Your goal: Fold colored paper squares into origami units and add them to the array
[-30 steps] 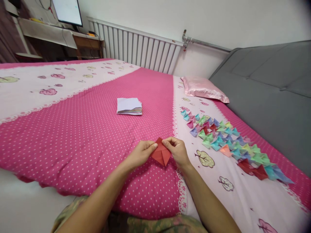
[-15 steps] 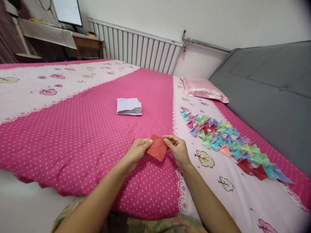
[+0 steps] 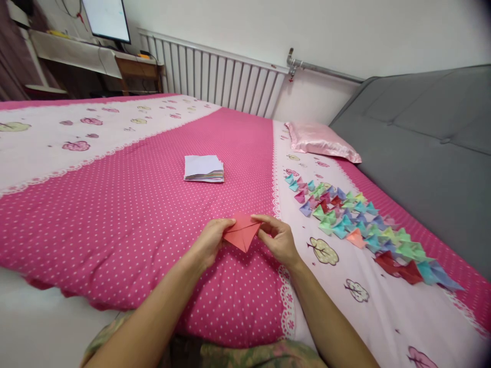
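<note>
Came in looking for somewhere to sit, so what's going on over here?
A person is handling a folded piece of red paper over a pink bedspread. The left hand pinches its left corner, while the right hand has fingers at its right side. Many small folded paper pieces in various colours lie to the right, and a stack of paper, white on top, lies beyond the hands.

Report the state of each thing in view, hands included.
Left hand: pinching the red paper's left corner.
Right hand: index finger at the paper's right corner, grip unclear.
Folded red paper: creased, one corner pointing toward the person.
Paper stack: lying on the bedspread, white on top.
Multicoloured folded paper pieces: clustered on the bedspread.
Monitor: lit.
Pink satin pillow: lying flat.
</note>
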A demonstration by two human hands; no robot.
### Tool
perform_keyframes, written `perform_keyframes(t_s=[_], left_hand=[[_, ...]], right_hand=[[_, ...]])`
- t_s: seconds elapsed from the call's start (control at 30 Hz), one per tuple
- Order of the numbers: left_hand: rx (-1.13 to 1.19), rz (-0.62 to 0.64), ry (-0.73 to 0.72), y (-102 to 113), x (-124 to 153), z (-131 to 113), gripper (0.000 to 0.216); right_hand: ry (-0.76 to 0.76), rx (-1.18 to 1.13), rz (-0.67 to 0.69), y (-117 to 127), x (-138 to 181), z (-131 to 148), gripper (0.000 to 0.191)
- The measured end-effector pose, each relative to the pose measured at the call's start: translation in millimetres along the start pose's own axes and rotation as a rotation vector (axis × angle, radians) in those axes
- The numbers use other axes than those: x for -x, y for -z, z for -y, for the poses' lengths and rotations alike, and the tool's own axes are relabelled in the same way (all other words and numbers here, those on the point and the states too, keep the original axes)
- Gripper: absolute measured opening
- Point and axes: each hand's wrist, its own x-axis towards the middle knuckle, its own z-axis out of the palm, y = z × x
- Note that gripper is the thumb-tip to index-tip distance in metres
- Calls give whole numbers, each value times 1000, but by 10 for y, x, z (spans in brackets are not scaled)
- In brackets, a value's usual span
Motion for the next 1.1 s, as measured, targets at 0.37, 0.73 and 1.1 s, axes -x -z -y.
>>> perform_keyframes(t_s=[0.37,0.73,1.1], left_hand=[[-99,64,-34,6,16,-4,17],[-99,247,-60,45,0,59,28],[-327,353,-200,15,-4,33,28]], right_hand=[[33,71,-45,8,-14,-13,10],[-193,-131,-102,-55,-4,21,18],[-204,-154,-99,-25,-15,2,35]])
